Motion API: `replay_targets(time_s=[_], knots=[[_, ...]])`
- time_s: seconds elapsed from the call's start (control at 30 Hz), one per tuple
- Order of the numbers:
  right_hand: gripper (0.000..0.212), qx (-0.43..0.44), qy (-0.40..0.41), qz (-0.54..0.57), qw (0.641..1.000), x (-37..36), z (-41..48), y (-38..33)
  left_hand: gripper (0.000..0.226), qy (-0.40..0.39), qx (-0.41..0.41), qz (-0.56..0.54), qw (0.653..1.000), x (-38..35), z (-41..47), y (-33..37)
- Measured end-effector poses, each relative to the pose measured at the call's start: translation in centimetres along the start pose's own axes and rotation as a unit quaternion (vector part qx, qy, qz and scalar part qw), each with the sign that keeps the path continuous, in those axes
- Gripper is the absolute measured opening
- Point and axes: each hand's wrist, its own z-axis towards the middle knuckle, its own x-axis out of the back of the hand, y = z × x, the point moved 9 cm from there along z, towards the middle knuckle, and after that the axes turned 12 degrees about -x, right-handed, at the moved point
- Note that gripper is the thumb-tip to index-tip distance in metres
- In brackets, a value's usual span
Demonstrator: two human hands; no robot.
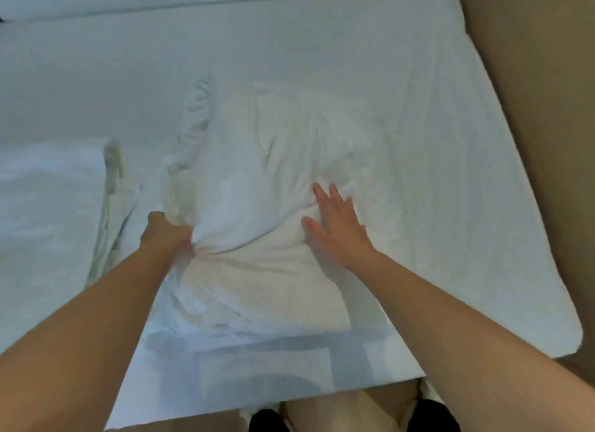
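A white pillow in a loose, wrinkled pillowcase [267,174] lies in the middle of the white bed [418,77]. My left hand [167,233] grips a bunched fold of the pillowcase at the pillow's left side, and the fabric gathers into creases at my fist. My right hand [335,225] lies flat on the pillow's near right part, fingers straight and spread, pressing into the fabric.
A second white pillow or folded bedding [48,190] lies at the left edge of the bed. Brown floor [547,109] runs along the bed's right side. The bed's near edge is just in front of my legs [347,412].
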Motion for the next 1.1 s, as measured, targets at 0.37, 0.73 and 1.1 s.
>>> replay_targets(time_s=[0.37,0.73,1.1], knots=[[0.067,-0.014,0.127,-0.248,0.96,-3.6,5.0,-3.5,0.038,0.038,-0.257,0.003,0.966,-2.9,5.3,0.7],[0.064,0.064,0.129,-0.346,0.927,-6.0,7.7,-3.2,0.031,0.043,-0.087,0.014,0.995,-1.4,10.0,-5.3],[0.061,0.091,0.182,-0.261,0.944,1.5,15.2,-8.4,0.079,0.046,-0.112,-0.119,0.985,-2.3,19.6,10.3]])
